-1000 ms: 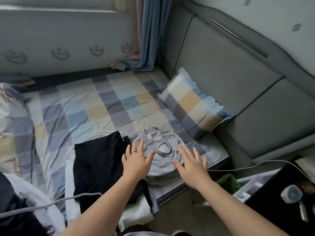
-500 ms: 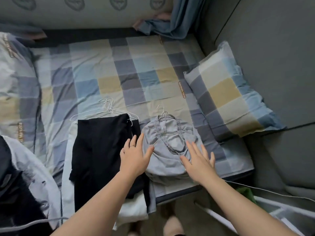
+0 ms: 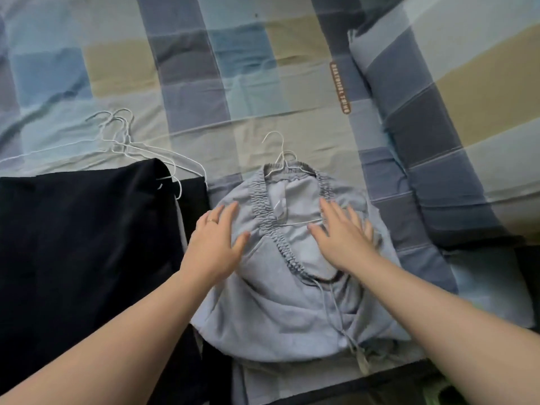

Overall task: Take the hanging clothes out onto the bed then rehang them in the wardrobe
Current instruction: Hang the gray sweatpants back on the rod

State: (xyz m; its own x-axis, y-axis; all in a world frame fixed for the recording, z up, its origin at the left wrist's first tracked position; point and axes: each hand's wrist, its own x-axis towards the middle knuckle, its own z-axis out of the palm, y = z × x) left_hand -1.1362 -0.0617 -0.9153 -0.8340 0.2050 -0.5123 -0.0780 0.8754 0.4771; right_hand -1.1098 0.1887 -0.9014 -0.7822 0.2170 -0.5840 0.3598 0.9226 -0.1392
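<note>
Grey garment (image 3: 292, 287) lies flat near the bed's front edge, centre of view, on its white wire hanger (image 3: 277, 153), hook poking out at 12 o'clock of the cloth. Gathered elastic band runs round the opening and a thin drawstring (image 3: 336, 311) trails toward 5 o'clock. Left hand (image 3: 216, 244) is at the garment's 10 o'clock side and right hand (image 3: 342, 238) at its 1 o'clock side. Both are spread wide with straight fingers and hold nothing; they are on or just over the fabric, real contact not certain. There is a ring (image 3: 211, 220) on a left finger. Black garment (image 3: 87, 258) lies just beside the grey one at 9 o'clock, with a bunch of bare-looking wire hangers (image 3: 125, 141) at its 12 o'clock end. Judgement: the grey piece is light, soft and floppy, will sag and slide off the wire if lifted by the cloth, and the drawstring may snag. Best hold is the hook or the hanger neck, with the other hand under the folds. The thin wire bends easily. Checked bed sheet (image 3: 204, 68) lies underneath, with a matching pillow (image 3: 453, 112) at 2 o'clock. Brown label (image 3: 339, 87) on the sheet at 1 o'clock has pale lettering, too blurred to read. Small white tag (image 3: 280, 210) inside the grey opening shows no legible text.
</note>
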